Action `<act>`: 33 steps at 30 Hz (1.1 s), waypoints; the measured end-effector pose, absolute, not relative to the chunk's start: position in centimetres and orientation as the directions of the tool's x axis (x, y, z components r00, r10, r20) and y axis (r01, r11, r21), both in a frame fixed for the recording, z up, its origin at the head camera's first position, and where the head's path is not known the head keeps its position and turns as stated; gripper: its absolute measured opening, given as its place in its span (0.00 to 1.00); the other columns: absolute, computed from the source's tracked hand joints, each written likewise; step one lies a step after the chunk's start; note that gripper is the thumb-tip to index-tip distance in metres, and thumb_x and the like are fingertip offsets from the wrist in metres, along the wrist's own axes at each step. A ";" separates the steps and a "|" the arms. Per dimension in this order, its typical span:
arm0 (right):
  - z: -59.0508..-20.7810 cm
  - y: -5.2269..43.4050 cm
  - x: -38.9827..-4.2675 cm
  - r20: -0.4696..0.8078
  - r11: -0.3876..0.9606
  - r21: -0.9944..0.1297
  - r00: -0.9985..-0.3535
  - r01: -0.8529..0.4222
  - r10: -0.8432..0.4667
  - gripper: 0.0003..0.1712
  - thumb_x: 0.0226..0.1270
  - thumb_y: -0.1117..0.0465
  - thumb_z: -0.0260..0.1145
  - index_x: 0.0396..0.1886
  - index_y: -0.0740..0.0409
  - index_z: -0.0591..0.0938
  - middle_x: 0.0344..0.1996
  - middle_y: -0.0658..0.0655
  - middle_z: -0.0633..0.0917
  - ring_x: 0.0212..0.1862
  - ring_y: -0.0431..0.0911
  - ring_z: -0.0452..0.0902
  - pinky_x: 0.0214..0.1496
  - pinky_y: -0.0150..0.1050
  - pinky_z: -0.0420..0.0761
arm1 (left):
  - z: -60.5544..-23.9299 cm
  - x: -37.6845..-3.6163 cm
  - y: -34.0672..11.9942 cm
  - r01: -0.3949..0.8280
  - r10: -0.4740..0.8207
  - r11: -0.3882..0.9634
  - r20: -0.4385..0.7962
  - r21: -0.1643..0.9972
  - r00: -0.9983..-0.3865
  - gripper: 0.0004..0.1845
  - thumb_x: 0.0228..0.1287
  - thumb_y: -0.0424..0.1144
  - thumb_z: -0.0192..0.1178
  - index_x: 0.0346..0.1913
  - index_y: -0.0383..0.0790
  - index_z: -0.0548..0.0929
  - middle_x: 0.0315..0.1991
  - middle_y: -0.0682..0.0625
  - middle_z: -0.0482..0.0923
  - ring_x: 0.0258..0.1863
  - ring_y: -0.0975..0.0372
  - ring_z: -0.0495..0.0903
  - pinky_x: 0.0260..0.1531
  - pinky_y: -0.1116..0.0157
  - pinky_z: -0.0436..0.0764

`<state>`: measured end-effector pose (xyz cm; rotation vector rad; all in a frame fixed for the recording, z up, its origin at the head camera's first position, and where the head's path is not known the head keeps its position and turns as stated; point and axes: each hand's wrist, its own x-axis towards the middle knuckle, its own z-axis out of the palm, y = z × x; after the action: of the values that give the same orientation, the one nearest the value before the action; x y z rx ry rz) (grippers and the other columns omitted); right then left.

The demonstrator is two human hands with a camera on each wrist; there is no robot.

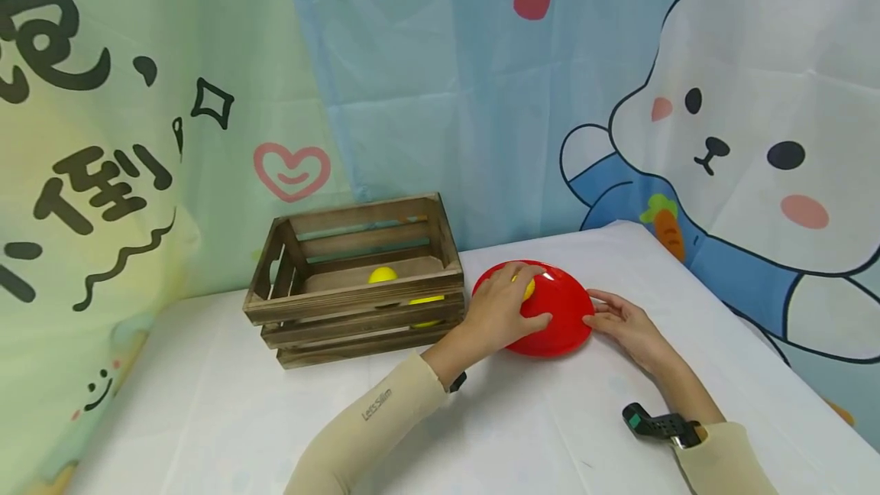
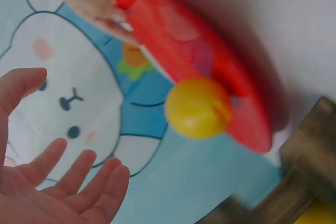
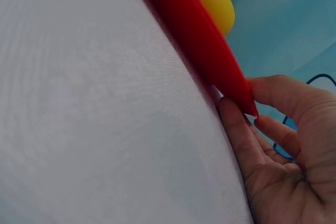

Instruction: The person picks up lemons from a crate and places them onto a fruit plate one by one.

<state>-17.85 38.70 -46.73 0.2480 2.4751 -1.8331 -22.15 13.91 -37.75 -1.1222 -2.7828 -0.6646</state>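
A round, shallow red plastic plate [image 1: 560,312] lies on the white cloth-covered surface [image 1: 522,418], just right of a slatted dark wooden crate [image 1: 357,281]; a narrow strip of bare cloth shows between the plate's left edge and the crate's right end. A small yellow ball [image 1: 528,288] sits on the plate, toward its far left part. The left hand [image 1: 498,310] is spread over the plate from the near left side, its grip wide and loose: the left wrist view shows the fingers [image 2: 79,182] straight and apart, the ball clear of the palm, nothing held. The right hand [image 1: 626,327] lies at the plate's right edge, its grip open with thumb [image 3: 283,95] above the rim and fingers [image 3: 236,140] flat on the cloth below it, touching the rim; the head view does not show whether the edge is lifted. Inside the crate, two more yellow balls [image 1: 383,275] show between the slats. In front of the plate and to its right the cloth lies bare out to the surface's edges. Behind the plate hangs a printed cartoon curtain [image 1: 722,113], close to the surface's far edge
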 end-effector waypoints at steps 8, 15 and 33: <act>-46.4 38.5 -17.9 -0.145 0.270 -0.948 -0.984 0.167 0.101 0.44 0.69 0.51 0.65 0.76 0.63 0.56 0.65 0.73 0.68 0.46 0.30 0.76 0.50 0.28 0.80 | -34.3 -20.6 12.6 0.790 0.708 0.556 0.350 0.259 -0.613 0.34 0.58 0.52 0.68 0.66 0.50 0.70 0.61 0.53 0.73 0.59 0.61 0.72 0.55 0.60 0.78; -46.4 38.5 -17.8 -0.147 0.273 -0.947 -0.984 0.169 0.098 0.45 0.70 0.50 0.64 0.76 0.63 0.55 0.66 0.73 0.66 0.44 0.26 0.75 0.49 0.27 0.79 | -31.4 -20.3 10.8 0.850 0.730 0.477 0.438 0.224 -0.525 0.29 0.59 0.48 0.68 0.63 0.48 0.74 0.59 0.52 0.75 0.58 0.62 0.73 0.54 0.65 0.78; -46.7 38.2 -18.2 -0.149 0.293 -0.941 -0.985 0.167 0.084 0.44 0.70 0.50 0.63 0.76 0.64 0.55 0.64 0.73 0.67 0.43 0.26 0.75 0.48 0.26 0.79 | -26.7 -25.0 6.3 0.865 0.644 0.293 0.584 0.408 -0.494 0.18 0.65 0.38 0.63 0.56 0.39 0.79 0.53 0.49 0.77 0.50 0.61 0.78 0.46 0.75 0.75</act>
<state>-18.24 38.22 -46.74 0.2396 2.4683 -1.8115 -25.02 6.25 -26.68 -1.3692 -2.2588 -1.0110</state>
